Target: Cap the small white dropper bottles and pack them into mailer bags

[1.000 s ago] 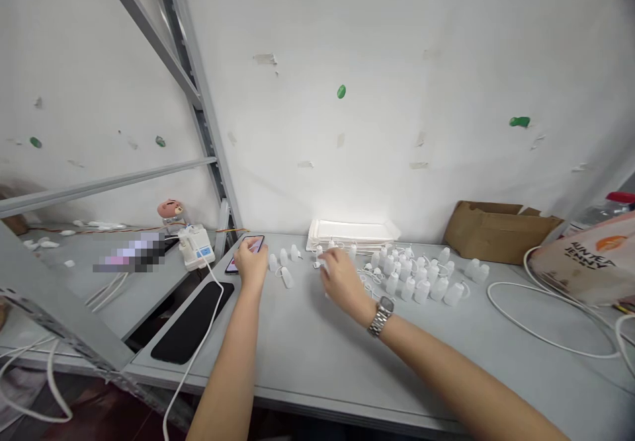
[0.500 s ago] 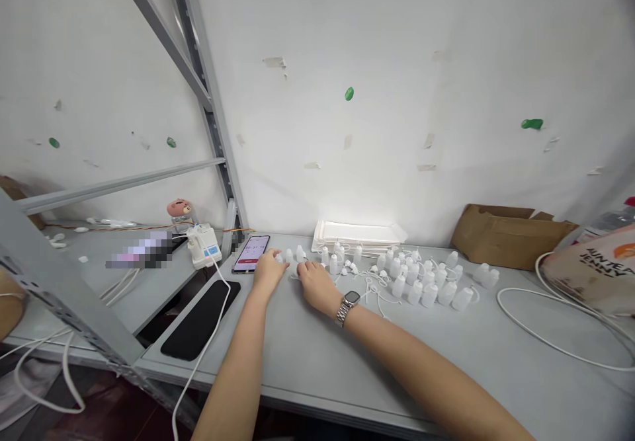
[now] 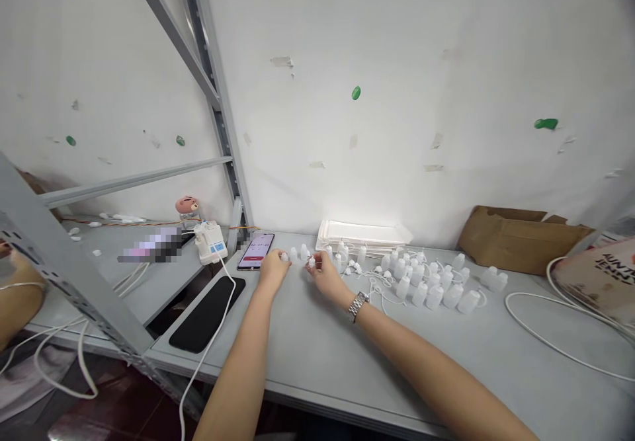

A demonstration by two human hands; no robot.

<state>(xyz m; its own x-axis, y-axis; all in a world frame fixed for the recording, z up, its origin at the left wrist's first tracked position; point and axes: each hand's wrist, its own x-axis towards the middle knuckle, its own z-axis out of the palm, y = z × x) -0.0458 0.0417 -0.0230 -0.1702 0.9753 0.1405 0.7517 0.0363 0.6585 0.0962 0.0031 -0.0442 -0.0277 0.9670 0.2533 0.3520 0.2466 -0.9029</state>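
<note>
So the right hand [image 3: 326, 276] has its fingertips pinched in on a small white bottle [image 3: 312, 262], roughly upright over the grey table [image 3: 307, 348]; the left hand [image 3: 273, 272] is half curled with fingertips at another little bottle [image 3: 284, 256], can't tell if it's actually gripping it; two more small bottles [image 3: 294, 254] stand between them. Phone [image 3: 256, 251] is just beside the left hand; bigger bunch of white bottles [image 3: 434, 297] off to the right, cardboard box [image 3: 520, 242] behind those.
</note>
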